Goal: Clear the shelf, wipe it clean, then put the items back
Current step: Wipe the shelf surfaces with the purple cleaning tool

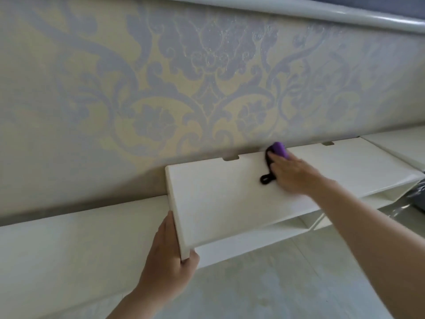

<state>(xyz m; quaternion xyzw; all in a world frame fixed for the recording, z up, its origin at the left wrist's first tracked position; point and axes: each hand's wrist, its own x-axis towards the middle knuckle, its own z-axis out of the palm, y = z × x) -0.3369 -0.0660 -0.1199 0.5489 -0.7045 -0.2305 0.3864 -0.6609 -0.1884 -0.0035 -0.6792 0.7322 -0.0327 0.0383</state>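
A white wall shelf [230,196] runs along the patterned wall, and its top surface is bare. My right hand [292,173] presses a purple cleaning pad [279,149] with a black edge and a black hanging loop [266,178] onto the shelf top near the wall. My left hand [167,256] grips the shelf's front left corner, thumb on the front edge and fingers along the left side. Open compartments [296,223] show under the top board.
A lower white ledge [80,238] extends to the left of the shelf. Another white shelf section [400,146] continues at the right. A dark object [419,196] sits at the far right edge. A pale floor lies below.
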